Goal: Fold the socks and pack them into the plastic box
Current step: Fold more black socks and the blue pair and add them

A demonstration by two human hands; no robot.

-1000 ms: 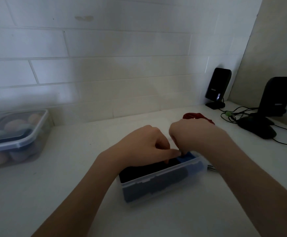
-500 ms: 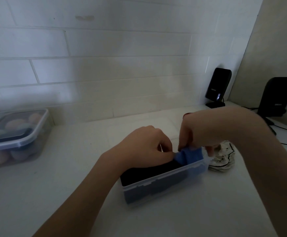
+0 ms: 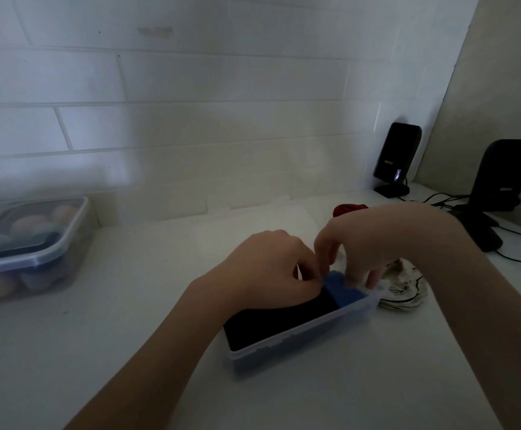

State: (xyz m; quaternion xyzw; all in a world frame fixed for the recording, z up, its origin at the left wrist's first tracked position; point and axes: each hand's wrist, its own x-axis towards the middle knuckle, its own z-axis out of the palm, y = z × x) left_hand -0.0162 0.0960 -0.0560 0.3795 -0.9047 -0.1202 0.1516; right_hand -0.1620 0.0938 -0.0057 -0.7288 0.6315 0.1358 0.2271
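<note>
Plastic box (image 3: 302, 339) sits mid-counter toward the front edge, holding a black sock (image 3: 280, 321) along most of its length and a blue sock (image 3: 341, 290) at its right end. Left hand (image 3: 271, 268) and right hand (image 3: 367, 240) both curl fingers down onto the blue sock, pinching it. White patterned sock (image 3: 403, 290) lies just right of the box; lidded container (image 3: 32, 246) of rounded pastel items stands at the back left edge.

We see blue sock (image 3: 343, 290), black sock (image 3: 284, 324) in clear plastic box (image 3: 299, 342); beside box, white sock (image 3: 405, 290) black-lined; behind box, red sock (image 3: 347, 209).
</note>
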